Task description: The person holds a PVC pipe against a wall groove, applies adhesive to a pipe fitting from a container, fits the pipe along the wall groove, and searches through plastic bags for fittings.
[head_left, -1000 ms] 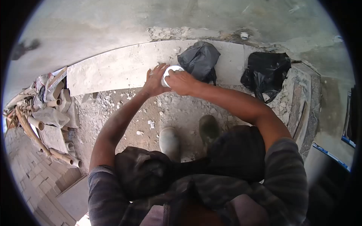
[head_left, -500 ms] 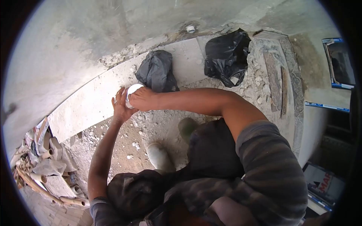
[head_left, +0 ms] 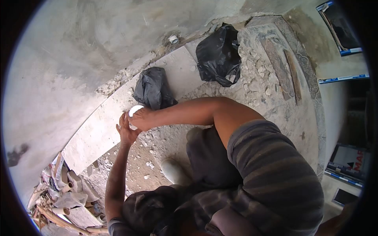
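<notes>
A round white object (head_left: 136,110) rests over the pale board (head_left: 96,135) along the wall, between my two hands. My left hand (head_left: 126,133) is at its left side, fingers spread and curved around its edge. From the right, my right hand (head_left: 142,119) bends over the white object, its fingers closed on it; the fingertips are partly hidden. Just beyond my right hand sits a crumpled black plastic bag (head_left: 153,87) on the board.
A second black bag (head_left: 219,55) stands farther right beside rubble (head_left: 256,72). Cardboard tubes and scraps (head_left: 69,196) are heaped at lower left. A pipe end (head_left: 173,39) sticks out of the wall. My boot (head_left: 175,172) is on the dusty floor.
The view has turned and shifted, so the hands, board and bags appear farther left and more of the right side shows. Both hands remain at the white object.
</notes>
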{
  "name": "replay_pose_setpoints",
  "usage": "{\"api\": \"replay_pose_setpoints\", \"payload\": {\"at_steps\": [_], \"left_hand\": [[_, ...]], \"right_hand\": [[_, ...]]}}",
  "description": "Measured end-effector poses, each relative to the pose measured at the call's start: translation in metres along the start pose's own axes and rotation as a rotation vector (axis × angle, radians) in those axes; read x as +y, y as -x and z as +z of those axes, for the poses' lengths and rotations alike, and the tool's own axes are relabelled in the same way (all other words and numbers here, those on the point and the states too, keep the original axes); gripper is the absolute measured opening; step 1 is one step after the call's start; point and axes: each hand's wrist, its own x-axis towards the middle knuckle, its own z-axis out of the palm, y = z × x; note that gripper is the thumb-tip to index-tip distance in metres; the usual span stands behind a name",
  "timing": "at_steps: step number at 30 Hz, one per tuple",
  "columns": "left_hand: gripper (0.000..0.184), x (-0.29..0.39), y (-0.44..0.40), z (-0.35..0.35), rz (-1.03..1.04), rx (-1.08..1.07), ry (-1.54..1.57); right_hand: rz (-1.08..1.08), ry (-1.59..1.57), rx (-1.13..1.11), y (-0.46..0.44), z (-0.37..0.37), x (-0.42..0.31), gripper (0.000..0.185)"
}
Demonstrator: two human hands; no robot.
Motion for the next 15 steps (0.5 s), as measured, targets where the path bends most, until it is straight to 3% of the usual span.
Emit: {"api": "replay_pose_setpoints", "payload": {"at_steps": [3,6,7,10,13,15], "left_hand": [[0.111,0.001,0.003,0.003,-0.019,-0.025,-0.028],[0.110,0.006,-0.001,-0.002,-0.003,-0.018,-0.071],[0.111,0.011,-0.002,-0.003,-0.075,-0.067,-0.108],[0.112,0.012,-0.008,-0.002,-0.041,-0.067,-0.091],[0.112,-0.002,0.003,0.003,-0.052,-0.048,-0.071],[0.123,0.016,-0.001,-0.012,-0.150,-0.188,-0.069]], "right_hand": [[-0.058,-0.014,0.095,0.002,0.011,0.006,0.046],[0.094,-0.197,0.230,0.012,0.012,0.002,0.041],[0.125,-0.203,0.221,0.008,0.012,0.003,0.041],[0.159,-0.172,0.095,0.002,0.008,0.005,0.045],[0.043,-0.032,0.121,0.007,0.006,0.002,0.044],[0.065,-0.044,0.185,0.008,0.008,0.001,0.044]]}}
